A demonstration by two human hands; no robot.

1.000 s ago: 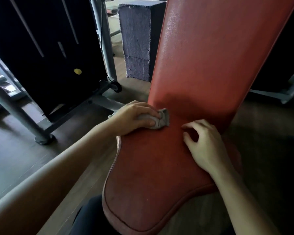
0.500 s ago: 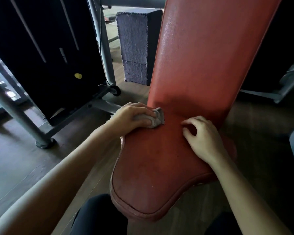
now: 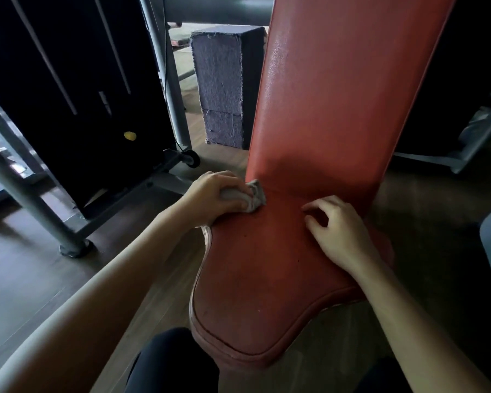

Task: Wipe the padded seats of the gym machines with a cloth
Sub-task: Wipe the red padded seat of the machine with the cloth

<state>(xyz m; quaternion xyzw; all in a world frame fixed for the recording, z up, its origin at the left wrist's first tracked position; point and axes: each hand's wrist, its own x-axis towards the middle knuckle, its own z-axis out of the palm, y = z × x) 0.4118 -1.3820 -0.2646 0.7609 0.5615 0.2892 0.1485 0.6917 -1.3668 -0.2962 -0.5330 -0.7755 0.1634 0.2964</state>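
Observation:
A red padded seat [image 3: 255, 287] fills the middle of the view, with its tall red backrest [image 3: 338, 95] rising behind it. My left hand [image 3: 213, 194] grips a crumpled grey cloth [image 3: 254, 195] and presses it on the seat's back left corner, right at the seam under the backrest. My right hand [image 3: 340, 225] rests on the right side of the seat, its fingers curled with the tips touching the pad and nothing held. The seat's front edge shows worn piping.
A black weight-stack housing [image 3: 68, 80] with grey steel frame legs [image 3: 26, 194] stands to the left. A grey carpeted block [image 3: 224, 89] sits behind the seat. Another machine's grey frame [image 3: 465, 154] lies at the right. The floor is dark wood.
The camera has shifted so the seat sits higher and more centred. My left hand and the cloth stay at the seam on the seat's left, drifting slightly left. The right hand has barely moved.

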